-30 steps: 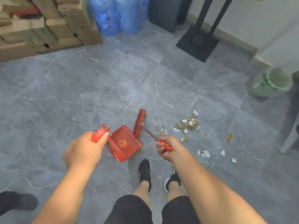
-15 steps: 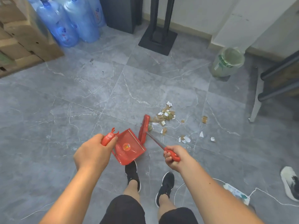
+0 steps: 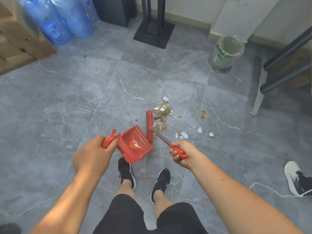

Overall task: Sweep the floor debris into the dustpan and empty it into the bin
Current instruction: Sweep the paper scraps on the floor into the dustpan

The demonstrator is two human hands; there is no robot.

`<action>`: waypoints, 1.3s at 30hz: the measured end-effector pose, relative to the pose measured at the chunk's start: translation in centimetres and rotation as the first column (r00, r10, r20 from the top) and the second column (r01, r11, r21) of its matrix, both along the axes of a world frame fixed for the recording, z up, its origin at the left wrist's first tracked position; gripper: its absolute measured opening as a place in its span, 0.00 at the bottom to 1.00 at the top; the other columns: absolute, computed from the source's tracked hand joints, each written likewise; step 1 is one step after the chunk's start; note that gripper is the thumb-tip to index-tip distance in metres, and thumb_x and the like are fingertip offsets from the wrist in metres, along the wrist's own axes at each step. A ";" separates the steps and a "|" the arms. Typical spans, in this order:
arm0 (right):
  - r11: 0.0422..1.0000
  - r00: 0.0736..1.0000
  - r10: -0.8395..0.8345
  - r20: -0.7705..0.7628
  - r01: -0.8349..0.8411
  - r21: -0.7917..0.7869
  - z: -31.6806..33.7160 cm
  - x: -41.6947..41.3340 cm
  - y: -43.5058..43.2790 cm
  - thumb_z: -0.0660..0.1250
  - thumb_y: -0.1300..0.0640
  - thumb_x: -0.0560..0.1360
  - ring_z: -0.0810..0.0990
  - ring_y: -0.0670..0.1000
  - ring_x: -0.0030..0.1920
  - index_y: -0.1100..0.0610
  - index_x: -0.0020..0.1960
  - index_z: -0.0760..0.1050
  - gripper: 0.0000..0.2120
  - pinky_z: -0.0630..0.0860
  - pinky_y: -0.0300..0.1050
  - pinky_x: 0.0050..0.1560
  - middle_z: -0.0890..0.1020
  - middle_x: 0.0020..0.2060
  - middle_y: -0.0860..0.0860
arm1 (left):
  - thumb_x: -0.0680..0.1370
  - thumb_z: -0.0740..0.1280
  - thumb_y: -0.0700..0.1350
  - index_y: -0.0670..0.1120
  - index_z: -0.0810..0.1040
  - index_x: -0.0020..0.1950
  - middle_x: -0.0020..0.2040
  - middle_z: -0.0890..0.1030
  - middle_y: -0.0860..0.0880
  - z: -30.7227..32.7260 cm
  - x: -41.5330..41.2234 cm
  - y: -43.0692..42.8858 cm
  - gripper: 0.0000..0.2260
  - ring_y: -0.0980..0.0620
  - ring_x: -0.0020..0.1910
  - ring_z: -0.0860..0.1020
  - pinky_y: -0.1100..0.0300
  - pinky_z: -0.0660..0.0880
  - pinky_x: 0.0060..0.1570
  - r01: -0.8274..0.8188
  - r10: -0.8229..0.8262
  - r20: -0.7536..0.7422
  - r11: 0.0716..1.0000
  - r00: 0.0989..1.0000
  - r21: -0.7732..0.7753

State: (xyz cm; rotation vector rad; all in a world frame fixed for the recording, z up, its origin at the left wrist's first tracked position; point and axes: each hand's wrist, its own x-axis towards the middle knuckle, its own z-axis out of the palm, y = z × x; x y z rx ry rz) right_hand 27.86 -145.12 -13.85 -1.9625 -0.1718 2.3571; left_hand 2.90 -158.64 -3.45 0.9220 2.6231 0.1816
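Observation:
My left hand (image 3: 92, 153) grips the handle of a red dustpan (image 3: 137, 146), whose pan hangs just above the grey tile floor in front of my feet. My right hand (image 3: 181, 153) holds the red grip of a broom with a metal shaft; its red brush head (image 3: 149, 123) stands at the dustpan's right lip. A pile of cardboard and paper scraps (image 3: 162, 112) lies right beside the brush, with loose bits (image 3: 182, 135) scattered to the right. A bin lined with a green bag (image 3: 226, 52) stands far right near the wall.
Blue water bottles (image 3: 57, 22) and cardboard boxes (image 3: 20, 39) fill the far left. A black stand base (image 3: 154, 34) sits at the back. A bench leg (image 3: 257, 102) is at right. Another person's white shoe (image 3: 294, 180) and a white cable (image 3: 270, 190) lie near right.
The view has swung right, bringing the bin and bench into sight. The brush head has turned more upright beside the dustpan's lip, close against the scrap pile.

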 end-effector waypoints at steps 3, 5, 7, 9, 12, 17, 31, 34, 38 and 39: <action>0.997 0.996 0.079 -0.040 -0.079 0.010 0.8 -1.9 -0.2 0.60 0.63 0.80 0.69 0.45 0.17 0.60 0.43 0.68 0.07 0.61 0.30 0.16 0.71 0.30 0.55 | 0.76 0.63 0.68 0.47 0.72 0.35 0.30 0.77 0.51 0.8 0.1 -2.2 0.25 0.49 0.32 0.74 0.55 0.64 0.31 -0.093 0.092 -0.036 0.996 0.995 -0.001; 0.991 0.990 0.132 -0.058 -0.131 0.021 1.2 -3.9 -0.4 0.61 0.63 0.80 0.69 0.45 0.17 0.60 0.44 0.68 0.06 0.61 0.31 0.16 0.72 0.29 0.55 | 0.77 0.62 0.68 0.47 0.73 0.36 0.31 0.77 0.50 1.2 -0.5 -3.9 0.25 0.48 0.32 0.74 0.54 0.65 0.33 -0.147 0.146 -0.049 0.989 0.988 -0.019; 0.981 0.978 0.191 -0.083 -0.190 0.025 1.3 -6.1 -0.8 0.61 0.63 0.79 0.69 0.45 0.17 0.60 0.44 0.68 0.05 0.62 0.31 0.16 0.73 0.29 0.55 | 0.76 0.62 0.69 0.47 0.73 0.36 0.31 0.76 0.50 1.6 -1.2 -5.7 0.26 0.44 0.33 0.75 0.53 0.67 0.34 -0.218 0.216 -0.068 0.976 0.974 -0.012; 0.969 0.962 0.248 -0.118 -0.247 0.025 1.3 -8.4 -1.4 0.61 0.63 0.79 0.69 0.45 0.18 0.60 0.44 0.68 0.05 0.62 0.31 0.16 0.73 0.30 0.55 | 0.76 0.63 0.69 0.48 0.72 0.34 0.31 0.75 0.51 1.9 -1.9 -7.8 0.25 0.42 0.35 0.74 0.53 0.67 0.35 -0.284 0.284 -0.102 0.959 0.953 0.016; 0.948 0.932 0.316 -0.178 -0.318 0.016 0.9 -12.0 -2.9 0.61 0.63 0.79 0.69 0.45 0.18 0.60 0.44 0.68 0.06 0.62 0.31 0.16 0.73 0.30 0.55 | 0.76 0.64 0.68 0.49 0.70 0.34 0.31 0.74 0.51 2.6 -3.2 -11.2 0.24 0.41 0.36 0.73 0.52 0.67 0.36 -0.372 0.372 -0.134 0.928 0.918 0.028; 0.916 0.896 0.387 -0.217 -0.401 -0.020 -0.3 -17.4 -7.1 0.62 0.62 0.79 0.69 0.45 0.18 0.59 0.44 0.69 0.05 0.62 0.31 0.17 0.73 0.29 0.55 | 0.76 0.62 0.70 0.46 0.73 0.37 0.31 0.75 0.49 3.6 -5.4 -16.5 0.26 0.41 0.35 0.73 0.52 0.64 0.34 -0.522 0.514 -0.160 0.853 0.843 -0.010; 0.858 0.867 0.452 -0.208 -0.487 -0.165 -3.3 -24.7 -17.5 0.60 0.63 0.79 0.69 0.44 0.17 0.60 0.45 0.68 0.05 0.61 0.32 0.15 0.71 0.31 0.54 | 0.75 0.62 0.70 0.49 0.75 0.39 0.35 0.78 0.51 -0.1 -9.1 -27.8 0.24 0.41 0.41 0.78 0.52 0.70 0.40 -0.637 0.621 -0.149 0.765 0.769 -0.098; 0.869 0.884 0.438 -0.161 -0.463 -0.174 -3.2 -23.9 -18.1 0.59 0.62 0.80 0.69 0.44 0.17 0.61 0.45 0.68 0.05 0.61 0.31 0.16 0.71 0.31 0.54 | 0.75 0.62 0.71 0.49 0.75 0.39 0.35 0.80 0.50 -1.0 -9.2 -27.9 0.24 0.40 0.42 0.80 0.53 0.71 0.38 -0.593 0.583 -0.111 0.799 0.805 -0.101; 0.892 0.905 0.418 -0.077 -0.425 -0.155 -2.6 -21.2 -18.2 0.60 0.62 0.80 0.68 0.45 0.17 0.61 0.46 0.68 0.04 0.61 0.32 0.15 0.71 0.30 0.55 | 0.76 0.62 0.70 0.49 0.76 0.42 0.37 0.80 0.48 -1.6 -8.7 -26.2 0.23 0.39 0.45 0.81 0.53 0.69 0.38 -0.485 0.485 -0.036 0.863 0.874 -0.141; 0.898 0.909 0.413 -0.061 -0.418 -0.140 -2.4 -20.3 -18.2 0.60 0.62 0.80 0.68 0.45 0.17 0.61 0.46 0.69 0.04 0.61 0.32 0.15 0.72 0.30 0.55 | 0.76 0.62 0.70 0.49 0.75 0.42 0.36 0.78 0.49 -1.7 -8.6 -25.6 0.24 0.40 0.45 0.80 0.53 0.70 0.39 -0.451 0.456 -0.006 0.880 0.890 -0.149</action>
